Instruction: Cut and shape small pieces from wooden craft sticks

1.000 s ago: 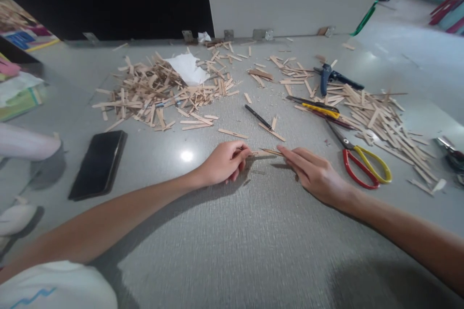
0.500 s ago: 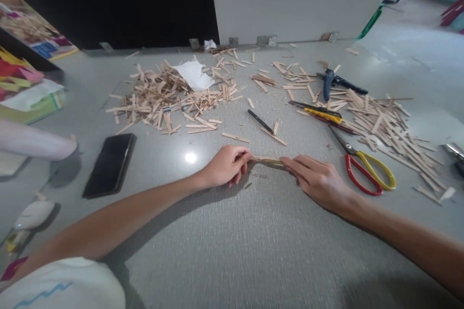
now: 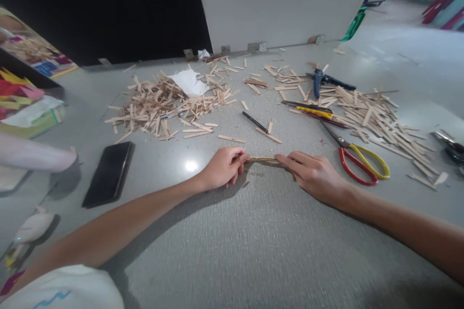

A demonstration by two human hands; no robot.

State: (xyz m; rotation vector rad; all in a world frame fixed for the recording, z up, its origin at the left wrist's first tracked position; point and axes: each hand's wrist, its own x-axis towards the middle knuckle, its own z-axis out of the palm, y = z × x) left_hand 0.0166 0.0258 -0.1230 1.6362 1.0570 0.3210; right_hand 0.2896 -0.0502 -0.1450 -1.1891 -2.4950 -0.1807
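Nearest the camera, both forearms reached forward over the grey bench [image 3: 224, 251]. The left hand [image 3: 222, 169] was curled, pinching one end of a thin wooden stick [image 3: 264, 160]; the right hand [image 3: 315, 176] pressed its extended fingers on the other end. The stick lay flat between them, its long axis running left to right, both hands about equally near. Beyond lay a loose stick [image 3: 232, 139] and a black pen [image 3: 254, 121], with red-and-yellow scissors [image 3: 357, 157] to the right and a phone [image 3: 108, 174] to the left. Farthest, heaps of sticks [image 3: 163, 104] spread below the wall.
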